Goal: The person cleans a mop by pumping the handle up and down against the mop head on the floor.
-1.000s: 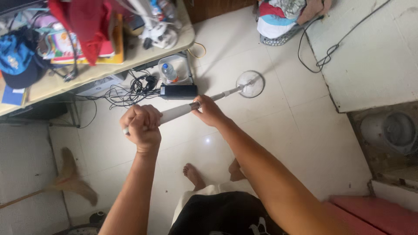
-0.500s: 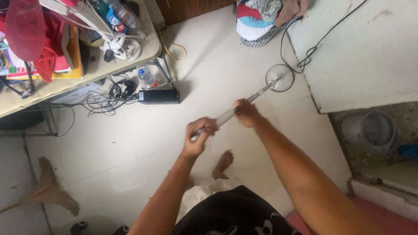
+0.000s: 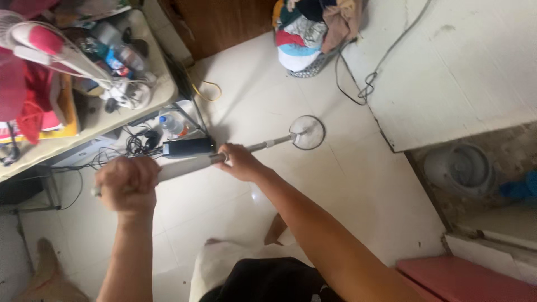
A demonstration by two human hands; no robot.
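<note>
The left hand (image 3: 127, 183) is closed tight round the near end of a long pole (image 3: 184, 166); the right hand (image 3: 238, 162) grips it further along; beyond that hand the pole slants down to the round base (image 3: 307, 132) resting on the white tiled floor (image 3: 347, 184), right of the cluttered counter (image 3: 162, 89).
</note>
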